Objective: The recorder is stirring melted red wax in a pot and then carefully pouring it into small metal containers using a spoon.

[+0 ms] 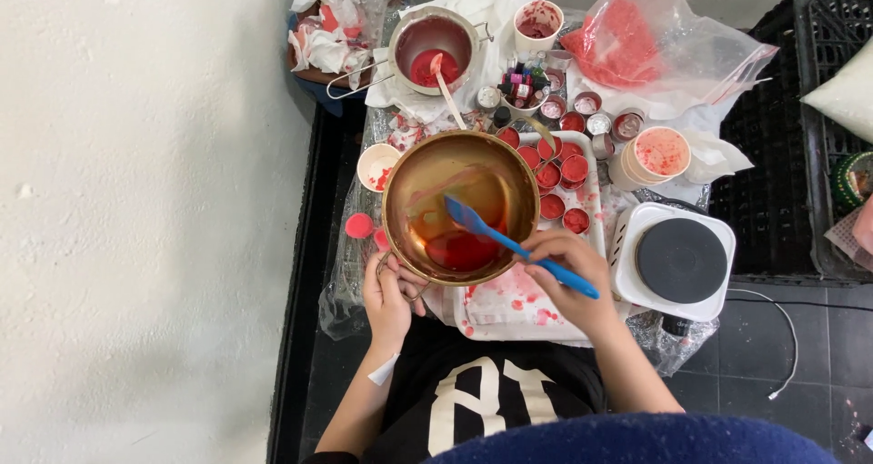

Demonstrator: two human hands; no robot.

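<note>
**Red liquid scraped in a metal bowl, seen from above**

A low desk (509,314) covered in stained plastic and paper carries everything; its near edge meets the person's lap. The largest thing on it is a round copper-coloured metal bowl (427,169), standing at the near left part of the desk with a pool of red liquid (462,250) in its near side. To the right, at the near right corner, sits a white electric hot plate (677,262) with a dark round disc. Toward the far right edge lies a clear plastic bag (637,46) holding red flakes. At the far edge, left of centre, stands a small metal pot (435,50) with red inside and a spoon leaning in it. Just beside the bowl's right rim a white tray (591,200) holds small round tins (575,168) filled with red. A stack of paper cups (657,157) stands between the tray and the bag.

The left hand (389,293) is closed around the bowl's handle at its near left rim. The right hand (568,269) grips a blue spatula (496,232) by the handle, its blade inside the bowl, touching the inner wall above the red liquid.
</note>
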